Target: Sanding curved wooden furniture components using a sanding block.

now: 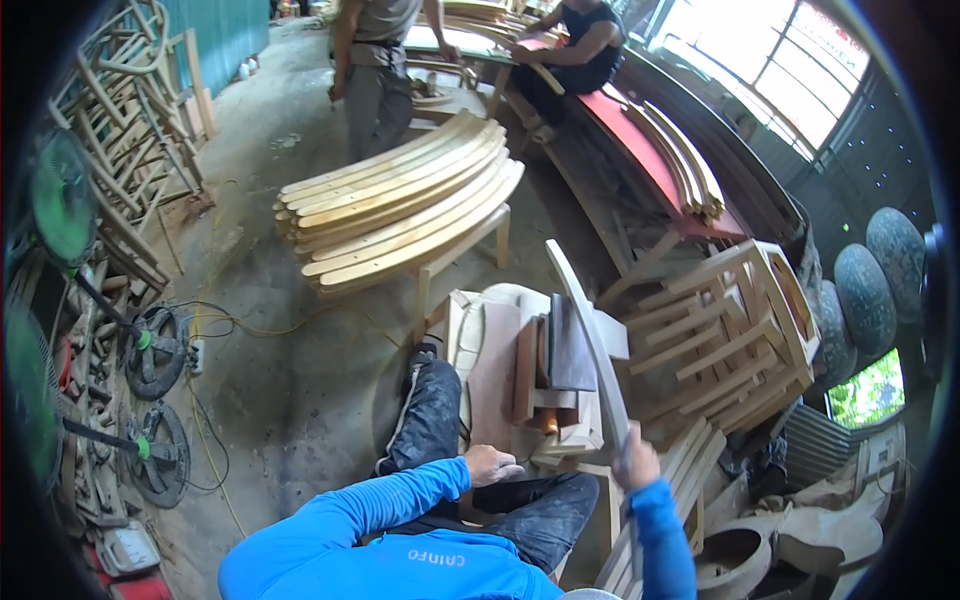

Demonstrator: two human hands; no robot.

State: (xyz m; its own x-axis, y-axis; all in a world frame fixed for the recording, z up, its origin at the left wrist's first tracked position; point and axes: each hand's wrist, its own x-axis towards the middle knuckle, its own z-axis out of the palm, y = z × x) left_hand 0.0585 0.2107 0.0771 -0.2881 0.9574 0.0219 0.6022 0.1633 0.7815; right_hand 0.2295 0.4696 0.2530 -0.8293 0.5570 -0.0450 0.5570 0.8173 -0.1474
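Note:
My right hand is closed round the lower end of a long curved wooden slat, which stands up steeply and leans to the left at its top. My left hand is near my thigh, fingers loosely curled together with nothing visible in them. In front of me, a low work stand carries wooden boards and a dark grey, flat-faced block. The slat passes just right of that block; whether they touch, I cannot tell. A small orange-brown piece shows beneath the block.
A stack of curved slats lies ahead on a trestle. Right are a slatted wooden frame and loose slats. Green fans and a yellow cable are left. Two people occupy the far side.

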